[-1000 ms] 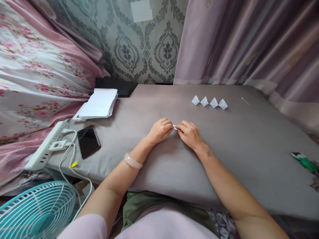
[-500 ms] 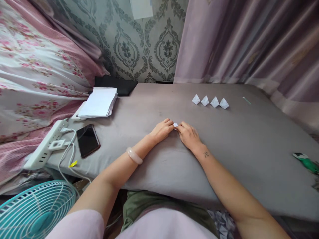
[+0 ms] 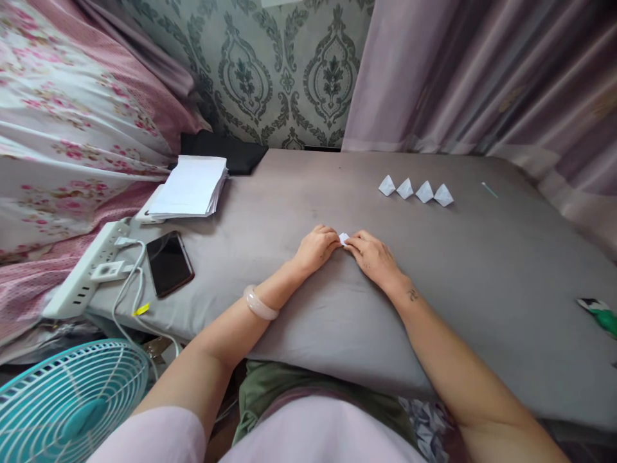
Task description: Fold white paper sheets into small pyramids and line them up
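Observation:
A small piece of folded white paper [image 3: 344,238] sits between my two hands, low over the grey tabletop cloth. My left hand [image 3: 318,248] pinches its left side, fingers closed together. From the other side, my right hand [image 3: 373,254] is closed on the paper's right edge. Most of the paper is hidden by my fingertips, so its full shape does not show. Farther back and to the right, several folded white paper shapes [image 3: 425,191] with pointed tops stand in a row.
At the left lie a stack of white paper [image 3: 189,186], a black phone [image 3: 169,264] and a white power strip [image 3: 85,273] with cables. A teal fan [image 3: 77,402] stands at the lower left. A thin stick [image 3: 490,190] and a green object [image 3: 602,315] are on the right.
The camera view has shifted slightly, so the table's things appear a little higher. My hands have stayed at the paper, with the fingers slightly repositioned and a bit more white showing.

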The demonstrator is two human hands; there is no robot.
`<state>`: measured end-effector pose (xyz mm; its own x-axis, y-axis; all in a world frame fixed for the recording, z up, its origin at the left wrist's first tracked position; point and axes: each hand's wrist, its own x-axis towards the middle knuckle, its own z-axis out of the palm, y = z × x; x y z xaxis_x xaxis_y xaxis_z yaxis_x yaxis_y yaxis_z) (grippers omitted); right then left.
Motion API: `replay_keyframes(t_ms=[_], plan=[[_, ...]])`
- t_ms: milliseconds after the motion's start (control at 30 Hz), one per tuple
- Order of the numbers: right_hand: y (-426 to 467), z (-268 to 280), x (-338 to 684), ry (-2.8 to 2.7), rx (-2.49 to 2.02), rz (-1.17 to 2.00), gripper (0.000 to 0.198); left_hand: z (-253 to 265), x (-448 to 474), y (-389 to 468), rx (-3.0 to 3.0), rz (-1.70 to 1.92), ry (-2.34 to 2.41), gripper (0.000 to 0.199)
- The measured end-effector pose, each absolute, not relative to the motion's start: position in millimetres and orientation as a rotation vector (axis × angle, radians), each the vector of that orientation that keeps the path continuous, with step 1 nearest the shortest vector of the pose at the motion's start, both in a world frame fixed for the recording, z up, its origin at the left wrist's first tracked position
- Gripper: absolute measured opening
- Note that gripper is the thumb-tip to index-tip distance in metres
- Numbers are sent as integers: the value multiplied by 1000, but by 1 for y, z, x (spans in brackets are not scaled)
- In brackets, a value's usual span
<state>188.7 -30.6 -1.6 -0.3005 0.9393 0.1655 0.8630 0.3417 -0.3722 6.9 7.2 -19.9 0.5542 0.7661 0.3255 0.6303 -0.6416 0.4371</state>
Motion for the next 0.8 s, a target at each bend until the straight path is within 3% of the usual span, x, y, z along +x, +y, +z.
replay_keyframes(t_ms=[300, 800], plan=[[-1, 5, 193, -2251, -1629, 500, 27, -19, 12, 11, 2286, 773, 1304, 22], [37, 38, 188, -1963, -1853, 1306, 16, 15, 17, 29, 1735, 413, 1429, 15]])
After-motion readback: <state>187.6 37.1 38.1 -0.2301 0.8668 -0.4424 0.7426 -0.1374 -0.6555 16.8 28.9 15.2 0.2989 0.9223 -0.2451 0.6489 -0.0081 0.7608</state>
